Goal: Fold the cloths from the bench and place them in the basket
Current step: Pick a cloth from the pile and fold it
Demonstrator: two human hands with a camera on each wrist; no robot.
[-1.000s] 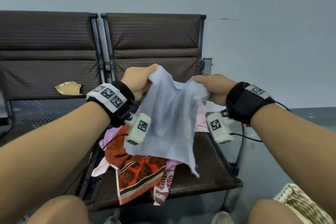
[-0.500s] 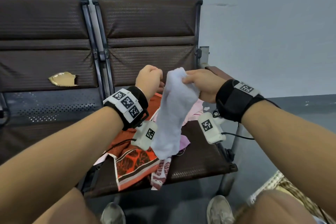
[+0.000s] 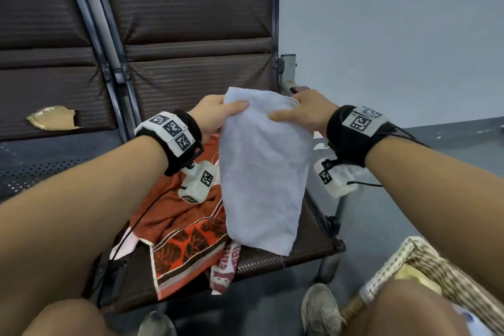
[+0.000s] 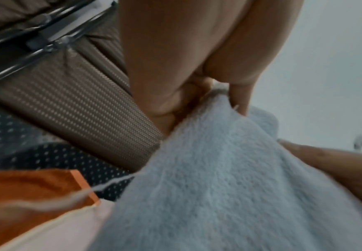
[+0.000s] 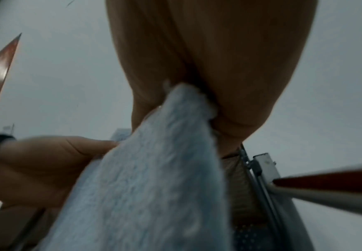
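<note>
A pale blue terry cloth (image 3: 263,172) hangs doubled over above the brown bench seat (image 3: 311,234). My left hand (image 3: 218,114) pinches its upper left corner, thumb on the front. My right hand (image 3: 302,112) pinches the upper right corner. Both wrist views show the same cloth (image 4: 218,186) (image 5: 154,178) caught between thumb and fingers. Under it on the seat lies a heap of other cloths: an orange leaf-patterned one (image 3: 188,229), a pink one (image 3: 128,245) and a red-and-white one (image 3: 225,267). The woven basket (image 3: 425,264) stands on the floor at the lower right.
The bench has two dark brown backrests (image 3: 191,35); the left one carries a torn patch (image 3: 51,120). A perforated metal seat (image 3: 54,155) lies to the left. A grey wall stands behind. My knees and shoes (image 3: 321,308) are at the bottom.
The blue cloth was spread wide, then gathered between my hands; now it hangs as a narrower doubled panel with my hands apart at its top corners. The view has tilted down, showing the basket.
</note>
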